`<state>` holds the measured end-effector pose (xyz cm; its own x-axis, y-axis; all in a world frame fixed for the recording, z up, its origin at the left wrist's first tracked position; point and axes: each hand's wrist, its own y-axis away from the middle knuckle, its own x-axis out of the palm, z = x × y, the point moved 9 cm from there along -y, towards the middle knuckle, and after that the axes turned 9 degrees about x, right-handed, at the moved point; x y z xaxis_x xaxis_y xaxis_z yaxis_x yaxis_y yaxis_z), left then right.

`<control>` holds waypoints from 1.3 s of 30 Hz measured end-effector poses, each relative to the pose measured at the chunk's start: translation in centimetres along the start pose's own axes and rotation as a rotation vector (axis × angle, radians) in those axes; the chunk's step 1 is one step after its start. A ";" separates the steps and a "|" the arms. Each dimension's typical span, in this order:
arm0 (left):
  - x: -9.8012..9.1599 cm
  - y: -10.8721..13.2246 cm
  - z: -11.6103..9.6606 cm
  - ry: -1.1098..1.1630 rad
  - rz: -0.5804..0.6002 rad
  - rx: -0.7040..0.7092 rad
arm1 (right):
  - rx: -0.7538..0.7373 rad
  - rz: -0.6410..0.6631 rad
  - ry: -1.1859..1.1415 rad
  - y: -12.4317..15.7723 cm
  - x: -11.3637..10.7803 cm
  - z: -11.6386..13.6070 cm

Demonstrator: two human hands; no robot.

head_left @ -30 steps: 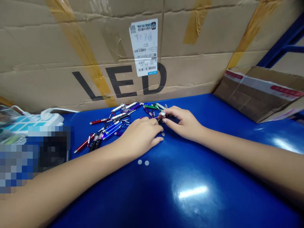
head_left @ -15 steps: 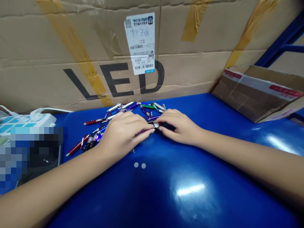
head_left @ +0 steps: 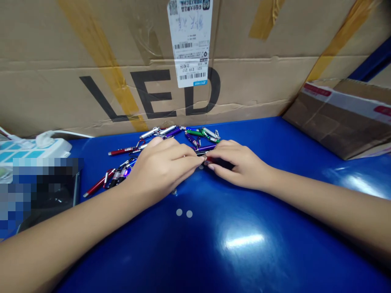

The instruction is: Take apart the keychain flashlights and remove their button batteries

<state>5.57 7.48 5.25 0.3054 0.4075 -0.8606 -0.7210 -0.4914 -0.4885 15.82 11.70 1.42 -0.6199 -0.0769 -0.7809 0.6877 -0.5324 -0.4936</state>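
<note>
My left hand (head_left: pixel 166 162) is closed in a pinch, its fingertips meeting those of my right hand (head_left: pixel 238 162) above the blue table. Between the right thumb and fingers sits a small dark reddish piece (head_left: pixel 209 161), mostly covered. What the left fingers pinch is hidden. A small pale disc (head_left: pixel 201 167) shows just below the fingertips. Two flat whitish discs (head_left: pixel 179 212) lie nearer me on the table. A little silvery metal piece (head_left: pixel 174 191) pokes out below my left hand. Behind both hands lies a purple penlight (head_left: pixel 206 148).
Several coloured penlights with clips, among them a red one (head_left: pixel 99 183) and a green one (head_left: pixel 194 133), lie around the left hand. A large cardboard box (head_left: pixel 244 89) stands behind. An open carton (head_left: pixel 332 122) is at right, a white power strip (head_left: pixel 58 148) at left.
The pale round face between my fingertips no longer shows there; a pale disc now shows below them. The view has shifted slightly, and both hands stay together.
</note>
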 end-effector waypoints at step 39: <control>0.9 0.1 1.5 0.286 0.048 -0.076 | -0.141 0.015 0.186 0.7 0.7 1.3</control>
<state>4.82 8.97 4.66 0.4426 0.1547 -0.8833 -0.6933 -0.5656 -0.4465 15.38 10.20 1.08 -0.5379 0.0794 -0.8393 0.7504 -0.4086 -0.5196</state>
